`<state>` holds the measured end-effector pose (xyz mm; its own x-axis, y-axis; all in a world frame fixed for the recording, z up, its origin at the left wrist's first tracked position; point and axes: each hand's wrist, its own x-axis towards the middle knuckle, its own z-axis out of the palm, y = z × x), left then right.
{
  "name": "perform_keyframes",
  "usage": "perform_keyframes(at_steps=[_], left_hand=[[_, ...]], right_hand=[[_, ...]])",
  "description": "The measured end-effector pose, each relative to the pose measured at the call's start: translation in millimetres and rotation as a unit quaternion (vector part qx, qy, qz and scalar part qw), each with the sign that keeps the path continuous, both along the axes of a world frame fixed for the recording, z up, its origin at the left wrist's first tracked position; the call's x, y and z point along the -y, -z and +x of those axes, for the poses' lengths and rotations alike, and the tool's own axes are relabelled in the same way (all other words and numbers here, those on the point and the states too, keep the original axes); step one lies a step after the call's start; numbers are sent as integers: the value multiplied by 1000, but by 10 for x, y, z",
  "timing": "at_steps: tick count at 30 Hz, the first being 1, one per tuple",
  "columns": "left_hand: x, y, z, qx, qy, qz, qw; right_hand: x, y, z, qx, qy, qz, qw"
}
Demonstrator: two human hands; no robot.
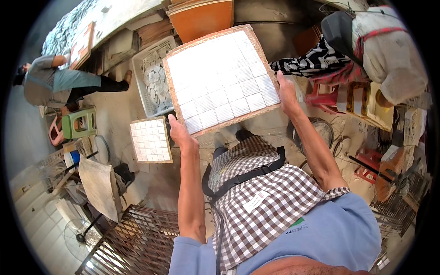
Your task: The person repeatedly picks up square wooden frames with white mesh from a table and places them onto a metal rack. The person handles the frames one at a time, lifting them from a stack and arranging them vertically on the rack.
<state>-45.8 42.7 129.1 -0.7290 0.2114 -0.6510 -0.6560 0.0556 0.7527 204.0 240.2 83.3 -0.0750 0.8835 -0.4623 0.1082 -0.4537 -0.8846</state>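
Observation:
In front of me, I hold up a brown-edged board point(170, 82) covered with a grid of square white tiles point(224, 73). My left hand point(184, 136) is closed on its near left corner, the thumb at the rim. My right hand point(287, 93) grips its right edge, thumb up along the side. The fingers of both hands are mostly hidden behind the board. A second, smaller-looking board point(170, 145) of white tiles sits lower down, left of my left forearm.
Behind the board, a white plastic crate point(140, 89) holds many loose tile pieces. A co-worker point(43, 82) works at a bench on the left, beside a green stool point(80, 123). Another person point(389, 50) is at the right. A slatted metal rack point(137, 233) and a fan point(80, 238) stand lower left.

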Motion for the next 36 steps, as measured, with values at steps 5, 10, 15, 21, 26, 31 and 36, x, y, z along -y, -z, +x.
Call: perform_keyframes(at_steps=[5,10,15,21,26,31,36], left_hand=[[300,-143,141,-9,11,30,999],[881,-249,115,-9,127,-12,992],[963,-416,305,-48,245,-62,966],[827,-285,1445,-25,454,-20,891],[597,-203,1878,-30,580,36,813],[483,-154,1733,-178,590,119,778],[336,-142,1425,-236,597,159,750]], right_hand=[[406,-151,350,-71,67,-20,995],[1607,-613,618,-36,153,-8,988],[2372,-1017,924,-73,280,20,957],[3469,-733,2139,23,481,14,876],[3812,-836,2286,10,547,32,837],[3827,-930,2126,39,573,46,817],[3709,-1057,1843,24,591,44,805]])
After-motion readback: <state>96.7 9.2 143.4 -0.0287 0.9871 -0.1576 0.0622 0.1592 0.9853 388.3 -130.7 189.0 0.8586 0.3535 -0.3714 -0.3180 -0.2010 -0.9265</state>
